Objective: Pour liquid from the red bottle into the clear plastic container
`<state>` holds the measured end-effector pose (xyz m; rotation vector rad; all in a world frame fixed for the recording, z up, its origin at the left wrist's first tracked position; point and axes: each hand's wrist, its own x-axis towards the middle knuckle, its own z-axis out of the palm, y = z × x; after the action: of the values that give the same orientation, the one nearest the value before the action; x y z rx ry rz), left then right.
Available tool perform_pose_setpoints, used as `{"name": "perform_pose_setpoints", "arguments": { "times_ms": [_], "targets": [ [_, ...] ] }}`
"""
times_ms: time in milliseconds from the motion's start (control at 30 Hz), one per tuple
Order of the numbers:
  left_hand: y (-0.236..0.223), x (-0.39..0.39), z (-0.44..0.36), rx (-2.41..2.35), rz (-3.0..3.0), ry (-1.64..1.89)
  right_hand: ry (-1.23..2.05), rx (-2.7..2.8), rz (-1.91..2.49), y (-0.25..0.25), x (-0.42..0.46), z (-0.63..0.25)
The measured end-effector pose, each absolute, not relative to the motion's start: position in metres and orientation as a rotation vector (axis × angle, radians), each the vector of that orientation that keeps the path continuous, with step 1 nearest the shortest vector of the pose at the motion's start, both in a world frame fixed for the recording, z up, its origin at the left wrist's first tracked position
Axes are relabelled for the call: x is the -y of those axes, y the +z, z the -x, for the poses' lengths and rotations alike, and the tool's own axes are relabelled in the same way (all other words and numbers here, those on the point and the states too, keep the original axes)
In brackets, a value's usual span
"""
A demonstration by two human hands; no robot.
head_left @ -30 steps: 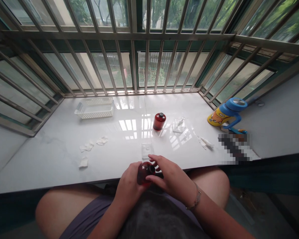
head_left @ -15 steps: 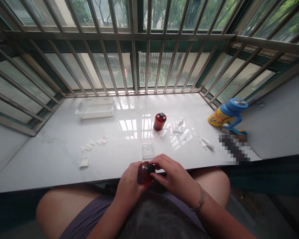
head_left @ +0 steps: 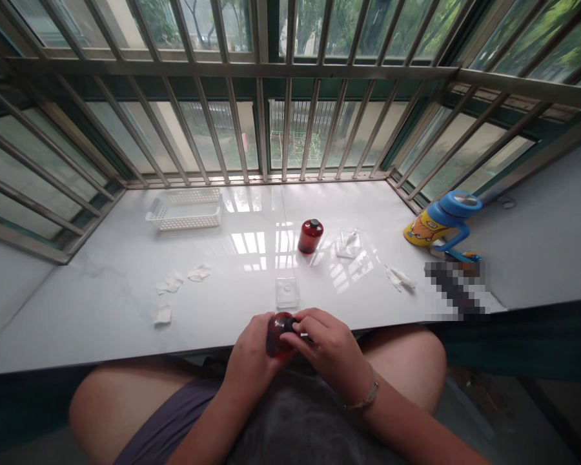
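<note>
A small red bottle (head_left: pixel 277 334) sat low in the middle of the frame, just past the near edge of the white table (head_left: pixel 101 310). The left hand (head_left: pixel 252 358) was wrapped around its body from below and from the left, gripping it tight. The bottle leaned a bit toward the right. The right hand (head_left: pixel 326 345) came in from the right side. Its fingertips (head_left: pixel 297 325) were pinched on the dark cap (head_left: pixel 289 321) at the top of the bottle. So the cap sat between the fingers of the right hand, and the red body sat in the left palm. I could not tell what was inside the bottle, only that it looked red all through.

A second red bottle (head_left: pixel 310 236) with a dark lid stood upright in the middle of the table, well apart from both hands. I could not tell how full it was. A little clear square box (head_left: pixel 287 292) lay on the table just above the hands. Nothing in it could be seen. Another clear piece (head_left: pixel 348 244) lay to the right of the standing bottle. It was too hard to make out.

A white basket (head_left: pixel 184 210) sat in the upper left part of the table. No things showed in it. Some white scraps (head_left: pixel 170 284) lay left of the middle. A yellow and blue cup (head_left: pixel 440 223) leaned at the right side of the frame.
</note>
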<state>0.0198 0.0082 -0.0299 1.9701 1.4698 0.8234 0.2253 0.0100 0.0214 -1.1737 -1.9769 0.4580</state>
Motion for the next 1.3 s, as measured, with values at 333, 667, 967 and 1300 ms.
{"name": "perform_pose_setpoints", "arguments": {
  "times_ms": [333, 667, 967, 1300],
  "targets": [
    [-0.03, -0.01, -0.019, -1.476, -1.962, 0.79, 0.619, 2.053, 1.046, 0.021, -0.024, -0.243],
    [-0.026, -0.014, -0.015, -1.447, -1.9, 0.758, 0.769, 1.936, 0.985, 0.034, -0.036, -0.265],
    [-0.03, -0.014, -0.013, -1.464, -1.893, 0.77, 1.256, 1.019, 1.389, -0.027, -0.06, -0.298],
    [-0.031, -0.014, -0.013, -1.482, -1.892, 0.739, 1.0, 1.027, 1.892, -0.071, -0.084, -0.373]
  ]
}}
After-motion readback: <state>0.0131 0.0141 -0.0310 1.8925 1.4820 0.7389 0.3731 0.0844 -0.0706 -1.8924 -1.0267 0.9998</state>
